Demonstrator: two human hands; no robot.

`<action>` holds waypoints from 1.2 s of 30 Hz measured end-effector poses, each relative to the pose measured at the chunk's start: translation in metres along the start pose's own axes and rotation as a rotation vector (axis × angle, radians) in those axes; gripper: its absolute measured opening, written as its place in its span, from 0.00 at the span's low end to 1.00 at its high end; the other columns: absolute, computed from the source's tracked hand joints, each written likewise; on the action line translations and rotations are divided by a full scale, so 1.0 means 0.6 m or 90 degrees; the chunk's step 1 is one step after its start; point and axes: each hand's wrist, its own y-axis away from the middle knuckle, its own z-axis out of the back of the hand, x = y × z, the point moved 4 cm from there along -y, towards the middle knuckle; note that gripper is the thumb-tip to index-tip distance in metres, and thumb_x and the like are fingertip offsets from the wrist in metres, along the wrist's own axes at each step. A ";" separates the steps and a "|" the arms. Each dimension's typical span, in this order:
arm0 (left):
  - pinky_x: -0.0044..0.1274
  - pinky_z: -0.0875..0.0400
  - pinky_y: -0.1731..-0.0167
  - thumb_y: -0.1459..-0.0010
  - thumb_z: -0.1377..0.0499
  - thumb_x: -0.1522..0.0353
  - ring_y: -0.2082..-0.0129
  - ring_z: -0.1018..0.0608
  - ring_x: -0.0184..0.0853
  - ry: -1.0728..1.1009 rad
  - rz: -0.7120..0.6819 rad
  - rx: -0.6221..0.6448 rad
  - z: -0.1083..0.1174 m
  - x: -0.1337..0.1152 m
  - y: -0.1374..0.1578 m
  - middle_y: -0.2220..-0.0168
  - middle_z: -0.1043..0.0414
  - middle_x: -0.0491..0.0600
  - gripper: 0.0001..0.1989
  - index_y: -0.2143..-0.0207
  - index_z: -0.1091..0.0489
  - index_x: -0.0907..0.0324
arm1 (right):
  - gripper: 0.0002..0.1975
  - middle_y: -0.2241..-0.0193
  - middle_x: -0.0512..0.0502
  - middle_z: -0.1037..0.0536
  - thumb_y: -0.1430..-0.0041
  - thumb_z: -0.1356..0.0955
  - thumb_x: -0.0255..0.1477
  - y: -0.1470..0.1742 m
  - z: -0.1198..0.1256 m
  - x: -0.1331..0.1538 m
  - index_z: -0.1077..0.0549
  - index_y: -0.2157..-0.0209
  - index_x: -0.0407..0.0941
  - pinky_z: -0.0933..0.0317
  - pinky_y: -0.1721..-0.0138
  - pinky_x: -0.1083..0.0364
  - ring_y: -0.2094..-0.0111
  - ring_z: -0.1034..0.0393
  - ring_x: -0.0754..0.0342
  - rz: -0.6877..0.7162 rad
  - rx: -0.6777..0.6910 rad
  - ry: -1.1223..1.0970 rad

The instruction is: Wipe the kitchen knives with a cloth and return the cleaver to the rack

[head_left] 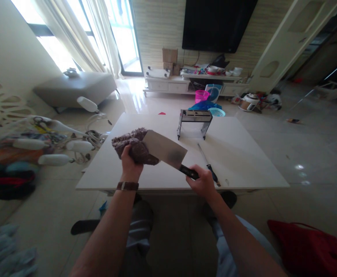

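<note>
A bunched brownish-purple fluffy cloth [139,152] is gripped in my left hand [130,163], held above the white table. My right hand [202,180] is wrapped round the black handle of a cleaver [165,149]. The broad blade points up and left, and its far end meets the cloth. Whether the cloth also covers the blade's back side is hidden. On the table [243,161], just beyond my right hand, lies a long thin rod-like tool with a dark handle [211,173]. Farther back stands a black and silver knife rack [195,117] on legs.
Behind the rack are a blue plastic bag [204,105], a light-blue basket [216,112] and a pink basket [201,96]. A small red piece [161,113] lies at the table's far edge. A lamp with white shades [80,145] stands left; a red bag [309,246] sits right.
</note>
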 end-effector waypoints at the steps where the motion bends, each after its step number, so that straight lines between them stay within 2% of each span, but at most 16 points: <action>1: 0.31 0.22 0.50 0.47 0.37 0.64 0.55 0.17 0.40 0.022 -0.004 0.014 -0.004 -0.003 0.003 0.61 0.17 0.49 0.11 0.62 0.22 0.57 | 0.04 0.79 0.53 0.27 0.48 0.29 0.30 -0.001 0.003 -0.002 0.26 0.69 0.46 0.43 0.73 0.58 0.78 0.35 0.58 -0.040 -0.015 -0.043; 5: 0.38 0.26 0.43 0.47 0.38 0.57 0.44 0.22 0.46 0.087 0.008 0.092 -0.023 -0.002 0.024 0.51 0.18 0.51 0.19 0.55 0.21 0.55 | 0.12 0.80 0.57 0.29 0.50 0.25 0.34 -0.005 0.008 -0.014 0.31 0.69 0.47 0.47 0.79 0.60 0.81 0.41 0.61 -0.192 -0.080 -0.320; 8: 0.41 0.28 0.42 0.47 0.39 0.52 0.42 0.23 0.49 0.103 0.046 0.118 -0.034 0.012 0.039 0.49 0.20 0.53 0.24 0.53 0.22 0.55 | 0.14 0.82 0.58 0.29 0.50 0.24 0.35 -0.011 0.003 -0.017 0.31 0.68 0.48 0.55 0.84 0.62 0.85 0.47 0.63 -0.280 -0.061 -0.567; 11: 0.43 0.28 0.42 0.46 0.39 0.51 0.42 0.24 0.51 0.099 0.093 0.132 -0.042 0.031 0.050 0.48 0.21 0.54 0.26 0.51 0.22 0.56 | 0.14 0.82 0.57 0.28 0.49 0.25 0.37 -0.017 0.003 -0.011 0.27 0.64 0.47 0.57 0.86 0.63 0.87 0.47 0.64 -0.311 -0.018 -0.729; 15: 0.45 0.29 0.42 0.44 0.41 0.50 0.42 0.24 0.52 0.092 0.177 0.125 -0.048 0.061 0.064 0.47 0.21 0.56 0.27 0.49 0.22 0.57 | 0.16 0.79 0.54 0.26 0.48 0.25 0.39 -0.021 0.002 -0.001 0.24 0.63 0.44 0.59 0.88 0.62 0.89 0.47 0.66 -0.301 0.040 -0.827; 19: 0.45 0.31 0.40 0.42 0.44 0.51 0.40 0.25 0.52 0.101 0.241 0.144 -0.056 0.085 0.083 0.47 0.21 0.56 0.27 0.47 0.23 0.56 | 0.17 0.77 0.53 0.25 0.47 0.25 0.41 -0.018 -0.005 0.005 0.23 0.61 0.43 0.58 0.88 0.62 0.89 0.45 0.66 -0.304 0.101 -0.858; 23: 0.44 0.31 0.39 0.40 0.44 0.55 0.40 0.24 0.51 0.098 0.260 0.142 -0.058 0.095 0.098 0.49 0.20 0.56 0.24 0.49 0.22 0.58 | 0.17 0.77 0.53 0.25 0.44 0.27 0.42 -0.013 -0.011 0.003 0.23 0.62 0.43 0.56 0.89 0.62 0.89 0.44 0.65 -0.335 0.133 -0.829; 29: 0.38 0.25 0.43 0.46 0.36 0.67 0.50 0.18 0.46 -0.053 0.294 0.164 -0.061 0.115 0.108 0.59 0.18 0.54 0.10 0.61 0.22 0.59 | 0.20 0.78 0.53 0.26 0.43 0.29 0.47 -0.011 -0.018 -0.012 0.26 0.63 0.43 0.53 0.90 0.61 0.88 0.41 0.62 -0.374 0.183 -0.711; 33: 0.37 0.25 0.44 0.51 0.29 0.72 0.53 0.17 0.44 -0.126 0.231 0.184 -0.066 0.126 0.113 0.56 0.18 0.53 0.17 0.57 0.23 0.59 | 0.22 0.81 0.57 0.31 0.44 0.29 0.50 -0.011 -0.022 -0.018 0.30 0.65 0.45 0.52 0.89 0.61 0.88 0.43 0.62 -0.355 0.179 -0.635; 36: 0.38 0.23 0.46 0.53 0.27 0.72 0.54 0.16 0.44 -0.140 0.186 0.157 -0.069 0.129 0.116 0.55 0.18 0.55 0.20 0.56 0.24 0.60 | 0.22 0.82 0.59 0.34 0.44 0.30 0.52 -0.010 -0.026 -0.017 0.33 0.68 0.46 0.54 0.89 0.60 0.89 0.44 0.62 -0.341 0.171 -0.555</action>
